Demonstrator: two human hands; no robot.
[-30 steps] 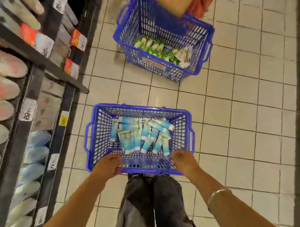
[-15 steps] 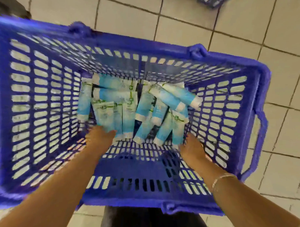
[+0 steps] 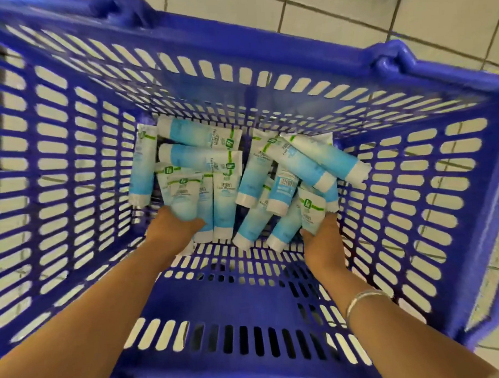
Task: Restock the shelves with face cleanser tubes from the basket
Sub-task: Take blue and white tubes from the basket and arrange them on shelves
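Observation:
A blue slotted plastic basket (image 3: 72,172) fills the view from above. Several light-blue and white face cleanser tubes (image 3: 309,161) lie heaped at its far end. Both my arms reach down inside. My left hand (image 3: 170,231) is closed around the lower end of an upright tube (image 3: 183,199) at the left of the heap. My right hand (image 3: 323,242) grips a tube with a green logo (image 3: 311,212) at the right of the heap. The fingers of both hands are mostly hidden under the tubes.
White floor tiles (image 3: 349,12) show beyond the basket's far rim and through its slots. A basket handle hinge (image 3: 391,59) sticks up on the far right rim. A silver bracelet (image 3: 362,298) circles my right wrist.
A second ago my hands held the basket's near rim from above. Since then the view has dropped close and both hands have gone inside and closed on tubes.

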